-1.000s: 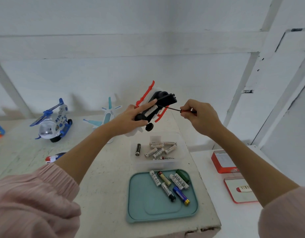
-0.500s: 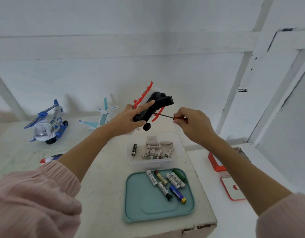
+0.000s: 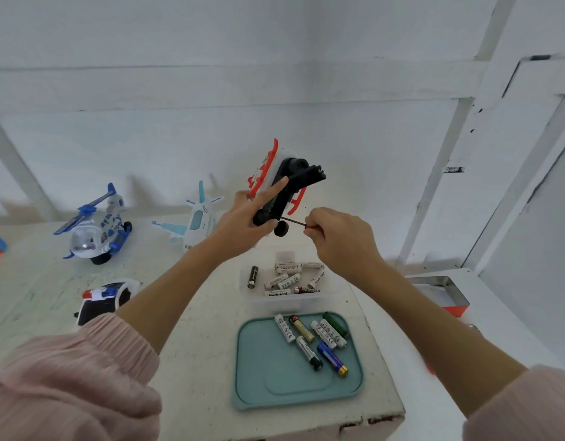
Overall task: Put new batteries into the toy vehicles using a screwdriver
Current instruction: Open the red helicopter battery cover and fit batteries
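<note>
"While the left hand [image 3: 243, 221] grips that red and black toy [image 3: 284, 183] up above the surface [image 3: 195, 361], where's the screwdriver [image 3: 294, 221]?"

"Pinched in the curled fingers [image 3: 316, 227] of the right hand [image 3: 338, 240], tip against the toy's underside."

"And the batteries?"

"Some lie in the teal tray [image 3: 268, 386], others in the clear box [image 3: 284, 300] behind it."

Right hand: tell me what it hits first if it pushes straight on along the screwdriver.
The right hand points the screwdriver leftward at the underside of the red and white toy vehicle; that comes first, though exact tip contact is unclear.
</note>
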A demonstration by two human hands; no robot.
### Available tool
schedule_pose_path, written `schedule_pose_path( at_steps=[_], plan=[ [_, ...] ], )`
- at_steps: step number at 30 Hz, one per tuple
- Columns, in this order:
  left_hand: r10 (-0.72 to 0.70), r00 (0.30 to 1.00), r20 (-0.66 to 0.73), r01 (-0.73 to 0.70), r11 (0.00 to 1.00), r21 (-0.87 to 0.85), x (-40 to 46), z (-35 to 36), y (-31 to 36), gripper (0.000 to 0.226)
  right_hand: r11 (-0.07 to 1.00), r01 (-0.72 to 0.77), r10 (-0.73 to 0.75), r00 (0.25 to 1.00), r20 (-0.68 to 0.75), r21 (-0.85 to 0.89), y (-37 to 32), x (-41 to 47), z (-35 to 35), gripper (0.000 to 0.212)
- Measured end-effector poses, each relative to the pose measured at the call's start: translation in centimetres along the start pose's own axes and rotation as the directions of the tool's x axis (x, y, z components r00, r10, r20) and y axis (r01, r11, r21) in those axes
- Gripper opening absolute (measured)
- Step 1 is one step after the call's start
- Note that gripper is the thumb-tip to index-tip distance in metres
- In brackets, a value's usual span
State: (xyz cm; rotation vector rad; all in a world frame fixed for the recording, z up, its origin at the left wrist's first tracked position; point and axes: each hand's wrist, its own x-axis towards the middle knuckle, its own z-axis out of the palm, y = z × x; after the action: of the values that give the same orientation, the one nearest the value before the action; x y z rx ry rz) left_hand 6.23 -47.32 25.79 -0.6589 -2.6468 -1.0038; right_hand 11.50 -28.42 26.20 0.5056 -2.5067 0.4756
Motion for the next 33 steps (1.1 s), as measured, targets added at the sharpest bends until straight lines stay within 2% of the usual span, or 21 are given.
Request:
schedule_pose_path(
  at_steps=[3,6,9,19,23,25,27,33],
  plan=[
    [-0.015,0.999,-0.035,0.015,1.000,0.006,-0.1,0.4,0.0,0.070,0.995,0.060,-0.069,0.991,-0.117,-0.080,-0.5,-0.3,0.7,0.006],
    [-0.046,0.997,-0.060,0.042,0.997,-0.066,-0.1,0.3,0.3,0.069,0.981,0.087,-0.127,0.964,-0.236,-0.173,-0.8,-0.4,1.1,0.007],
    [-0.050,0.996,-0.072,0.042,0.992,-0.119,-0.1,0.3,0.4,0.069,0.971,0.089,-0.150,0.950,-0.274,-0.223,-0.7,-0.7,1.4,0.018],
    [-0.084,0.993,-0.078,0.066,0.976,-0.207,-0.2,0.7,0.1,0.069,0.976,0.121,-0.170,0.943,-0.286,-0.180,-0.2,-2.3,2.4,0.024],
    [-0.084,0.995,-0.046,0.071,0.969,-0.238,-0.3,0.4,-0.3,0.072,0.990,0.143,-0.141,0.944,-0.300,-0.014,0.4,-2.4,2.0,0.020],
    [-0.089,0.996,-0.012,0.082,0.959,-0.271,-0.4,0.1,-0.5,0.073,0.991,0.123,-0.101,0.950,-0.297,0.058,0.8,-2.5,1.3,0.011],
    [-0.072,0.997,0.027,0.077,0.943,-0.322,-0.5,-0.2,-0.5,0.076,0.995,0.084,-0.065,0.958,-0.280,0.059,1.1,-2.0,0.4,0.007],
    [-0.034,0.994,0.104,0.070,0.926,-0.370,-1.0,-0.6,0.3,0.072,1.000,-0.010,0.011,0.982,-0.187,0.007,1.5,1.2,-1.5,0.014]
  ],
)
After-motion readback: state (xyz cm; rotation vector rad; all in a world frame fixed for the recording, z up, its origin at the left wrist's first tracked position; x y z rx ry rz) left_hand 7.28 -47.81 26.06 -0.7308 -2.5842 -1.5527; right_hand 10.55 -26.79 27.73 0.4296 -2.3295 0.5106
